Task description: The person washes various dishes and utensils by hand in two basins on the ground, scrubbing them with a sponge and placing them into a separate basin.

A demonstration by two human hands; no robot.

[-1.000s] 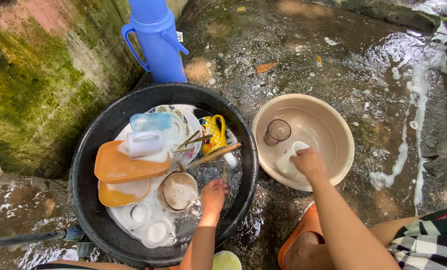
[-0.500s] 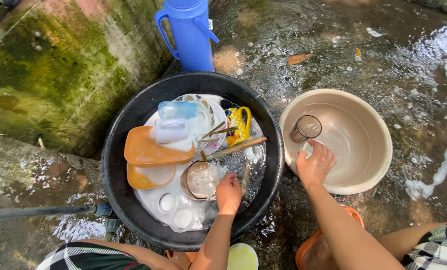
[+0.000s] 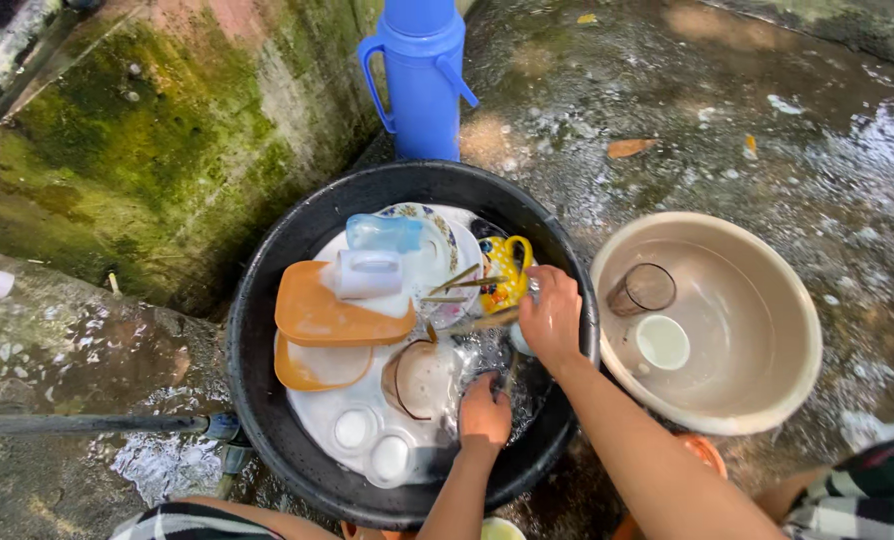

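Note:
A black basin (image 3: 267, 330) holds soapy water and dishes: orange lids (image 3: 327, 318), a white cup (image 3: 367, 272), a pale blue bottle (image 3: 382, 232), a yellow mug (image 3: 507, 262), a brown bowl (image 3: 422, 378) and small white cups (image 3: 372, 445). My right hand (image 3: 552, 315) reaches over its right rim and closes on the white end of a wooden-handled utensil (image 3: 477, 324). My left hand (image 3: 485, 415) sits curled in the water near the basin's front; what it holds is hidden. To the right, a beige basin (image 3: 767, 300) holds a glass tumbler (image 3: 643, 288) and a white cup (image 3: 663, 342).
A blue jug (image 3: 422, 75) stands behind the black basin against a mossy wall (image 3: 147, 130). A hose (image 3: 87, 424) lies at the left on wet concrete. My orange sandal (image 3: 702, 452) and checked clothing (image 3: 857, 500) are at the lower right.
My right hand left the white cup in the beige basin and moved left onto the utensil in the black basin. My left hand stayed in the water.

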